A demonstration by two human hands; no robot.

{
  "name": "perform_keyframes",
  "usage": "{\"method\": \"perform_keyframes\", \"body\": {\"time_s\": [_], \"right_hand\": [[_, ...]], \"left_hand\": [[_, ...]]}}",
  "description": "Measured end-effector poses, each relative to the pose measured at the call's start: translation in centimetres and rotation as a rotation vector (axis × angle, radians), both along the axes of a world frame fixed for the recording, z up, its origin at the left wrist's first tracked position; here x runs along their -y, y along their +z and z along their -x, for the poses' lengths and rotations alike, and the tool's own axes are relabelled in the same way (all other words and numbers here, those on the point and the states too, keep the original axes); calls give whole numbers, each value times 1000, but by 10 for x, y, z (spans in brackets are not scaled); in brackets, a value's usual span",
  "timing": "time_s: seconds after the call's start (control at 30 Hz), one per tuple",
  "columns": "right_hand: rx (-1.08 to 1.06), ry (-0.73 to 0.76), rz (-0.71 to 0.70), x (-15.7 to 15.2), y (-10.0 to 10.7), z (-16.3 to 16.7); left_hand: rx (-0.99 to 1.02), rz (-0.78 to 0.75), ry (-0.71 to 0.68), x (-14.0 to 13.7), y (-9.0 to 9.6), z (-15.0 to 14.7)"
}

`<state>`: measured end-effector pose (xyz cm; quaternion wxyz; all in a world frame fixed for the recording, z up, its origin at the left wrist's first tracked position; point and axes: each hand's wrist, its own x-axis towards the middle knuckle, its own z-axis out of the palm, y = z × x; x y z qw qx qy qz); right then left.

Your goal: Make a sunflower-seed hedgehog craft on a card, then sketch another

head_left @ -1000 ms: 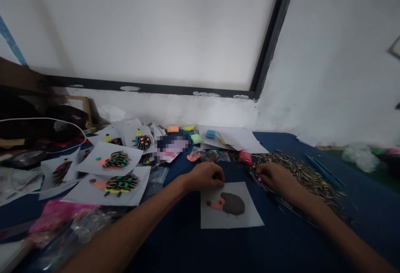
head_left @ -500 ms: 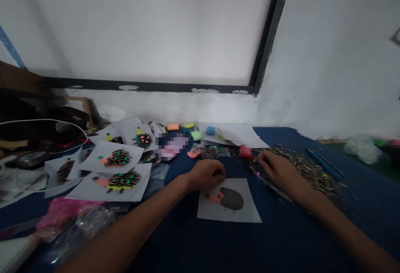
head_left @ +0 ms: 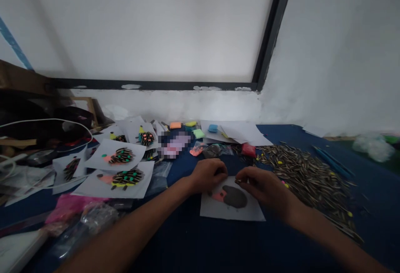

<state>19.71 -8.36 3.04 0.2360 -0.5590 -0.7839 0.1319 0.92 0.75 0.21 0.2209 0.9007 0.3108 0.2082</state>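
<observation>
I read the sheet [head_left: 218,214] on the counter [head_left: 175,239], in the near middle, bearing the hedgehog [head_left: 236,197]. Long axis: left to right; snout: pointing left. Body: smooth, matte grey oval, clay-like; head: pink, tapered. My right hand [head_left: 265,185], at the sheet's far right part, is closed to a fingertip pinch on a small dark piece [head_left: 238,181]. My left hand [head_left: 208,174] is curled at the far left part; I cannot tell whether it grips anything. Right: heaped slender, striped seeds [head_left: 309,179].

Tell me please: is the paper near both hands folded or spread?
Spread: the paper lies flat on the table, no fold showing; the left hand covers part.
</observation>
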Motion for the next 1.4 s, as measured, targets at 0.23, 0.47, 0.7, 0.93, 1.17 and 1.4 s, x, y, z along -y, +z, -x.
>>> {"method": "perform_keyframes", "body": {"time_s": [0.23, 0.47, 0.7, 0.93, 1.17, 1.4], "right_hand": [[9, 31, 2, 3, 0, 3], [30, 24, -53, 7, 1, 11], [4, 22, -63, 6, -2, 18], [122, -76, -132, 0, -5, 4], [585, -321, -279, -5, -2, -26], [827, -410, -229, -10, 6, -43]], "left_hand": [[-32, 2, 35, 3, 2, -2], [-37, -27, 61, 5, 0, -4], [-47, -6, 39, 4, 2, -2], [-43, -31, 57, 5, 1, -3], [132, -54, 155, 4, 4, -4], [97, -226, 351, -9, 2, 4]]}}
